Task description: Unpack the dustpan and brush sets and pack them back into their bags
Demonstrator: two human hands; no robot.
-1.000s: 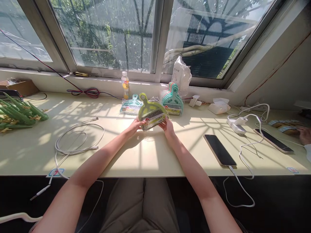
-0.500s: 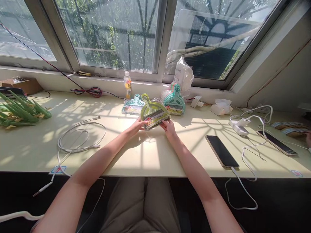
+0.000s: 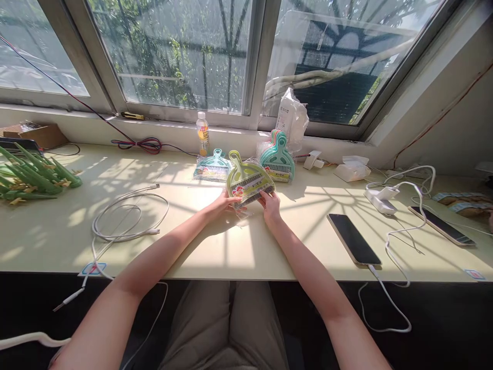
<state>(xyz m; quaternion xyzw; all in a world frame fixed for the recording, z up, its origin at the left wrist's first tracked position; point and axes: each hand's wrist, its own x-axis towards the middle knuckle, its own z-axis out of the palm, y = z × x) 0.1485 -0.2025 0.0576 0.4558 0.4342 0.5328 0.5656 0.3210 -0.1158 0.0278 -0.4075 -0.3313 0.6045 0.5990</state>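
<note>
Between my two hands is a yellow-green mini dustpan and brush set (image 3: 250, 181) in clear plastic wrap, tilted with its handle up and to the left. My left hand (image 3: 227, 200) grips its lower left edge, and my right hand (image 3: 269, 203) grips the lower right. Just behind it on the left, a pale blue wrapped dustpan set (image 3: 212, 167) lies on the table. Behind on the right leans a stack of wrapped dustpan sets (image 3: 278, 159), teal in front with orange and other colours behind.
A drink bottle (image 3: 202, 134) and a white plastic bag (image 3: 295, 115) stand by the window. Coiled white cable (image 3: 127, 236) and green plants (image 3: 34, 174) are left. To the right are a phone (image 3: 353, 239), a charger (image 3: 381, 200) and a tissue pack (image 3: 352, 168).
The yellow-green dustpan set has shifted slightly right and tipped a little, with both hands still on it. The camera view has moved slightly.
</note>
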